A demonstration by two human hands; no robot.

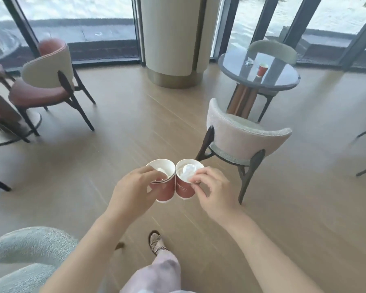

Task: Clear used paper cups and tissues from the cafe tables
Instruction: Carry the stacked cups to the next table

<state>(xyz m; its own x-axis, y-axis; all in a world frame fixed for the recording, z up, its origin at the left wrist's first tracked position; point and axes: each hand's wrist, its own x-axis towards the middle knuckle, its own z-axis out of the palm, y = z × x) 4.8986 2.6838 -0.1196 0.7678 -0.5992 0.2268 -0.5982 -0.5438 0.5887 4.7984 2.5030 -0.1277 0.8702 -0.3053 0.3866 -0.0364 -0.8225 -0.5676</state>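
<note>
Left hand, right hand: 2 forearms extended, fingers apparently pinching.

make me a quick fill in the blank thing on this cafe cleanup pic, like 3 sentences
1. The left hand and the right hand each hold one red paper ___.
2. The left cup and the right cup both have white ___ stuffed inside.
3. On the round table a crumpled tissue lies near exactly ___ red cup.

Missing words: cup; tissue; one
</note>
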